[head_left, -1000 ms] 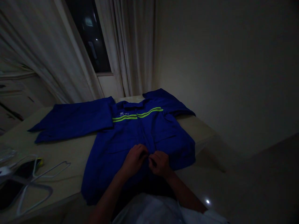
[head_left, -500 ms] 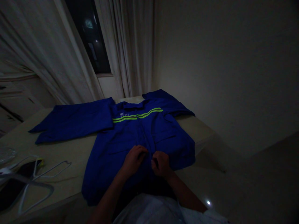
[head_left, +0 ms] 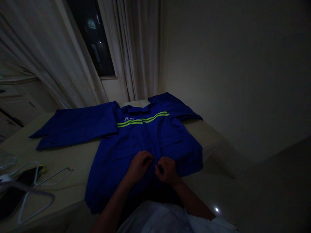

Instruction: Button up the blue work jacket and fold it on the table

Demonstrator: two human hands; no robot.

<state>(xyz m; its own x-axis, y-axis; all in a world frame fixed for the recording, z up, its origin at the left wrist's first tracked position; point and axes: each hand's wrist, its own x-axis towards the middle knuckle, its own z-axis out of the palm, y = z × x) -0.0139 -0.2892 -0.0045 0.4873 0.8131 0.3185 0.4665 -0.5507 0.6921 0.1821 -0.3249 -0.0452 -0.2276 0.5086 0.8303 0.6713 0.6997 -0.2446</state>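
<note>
A blue work jacket (head_left: 128, 142) with two-line yellow-green stripes across the chest lies spread on the table, its collar at the far side. One sleeve stretches out to the left; the other angles over the far right edge. At the lower front opening, my left hand (head_left: 141, 164) is closed in a pinch on the jacket's front edge. Just right of it, my right hand (head_left: 166, 170) pinches the opposite edge, thumb and forefinger curled together. The dim light hides exactly what part of the closure lies between the fingertips.
White clothes hangers (head_left: 39, 194) and a dark object (head_left: 14, 197) lie on the table (head_left: 70, 161) at the left, near some clear plastic (head_left: 7, 161). Curtains (head_left: 136, 48) and a window stand behind. A bare wall (head_left: 230, 64) rises at the right.
My right hand has shifted very slightly left, toward my left hand. The jacket and my left hand look almost the same.
</note>
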